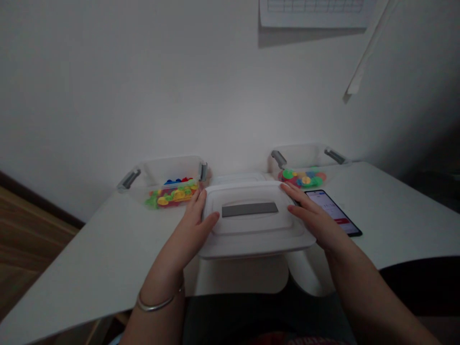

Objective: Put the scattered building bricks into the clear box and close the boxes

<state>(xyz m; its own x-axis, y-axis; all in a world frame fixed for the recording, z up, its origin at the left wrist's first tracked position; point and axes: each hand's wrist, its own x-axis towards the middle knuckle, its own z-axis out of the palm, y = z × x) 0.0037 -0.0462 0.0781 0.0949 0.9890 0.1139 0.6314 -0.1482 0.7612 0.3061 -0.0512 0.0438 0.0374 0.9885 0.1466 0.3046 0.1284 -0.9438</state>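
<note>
A white box lid (251, 232) with a grey handle strip (249, 209) is held between my two hands above the near part of the white table (89, 258). My left hand (192, 227) grips its left edge, thumb on top. My right hand (312, 215) presses against its right edge, fingers laid along the rim. Another white lid (237, 178) lies flat behind it. A clear bin (165, 184) with coloured plastic pieces stands at the back left, and a second clear bin (305, 167) with coloured pieces stands at the back right.
A phone (336, 211) with a lit screen lies on the table just right of my right hand. The table stands against a white wall with a paper sheet (312, 12) hung high up. The table's front edge curves inward at my body.
</note>
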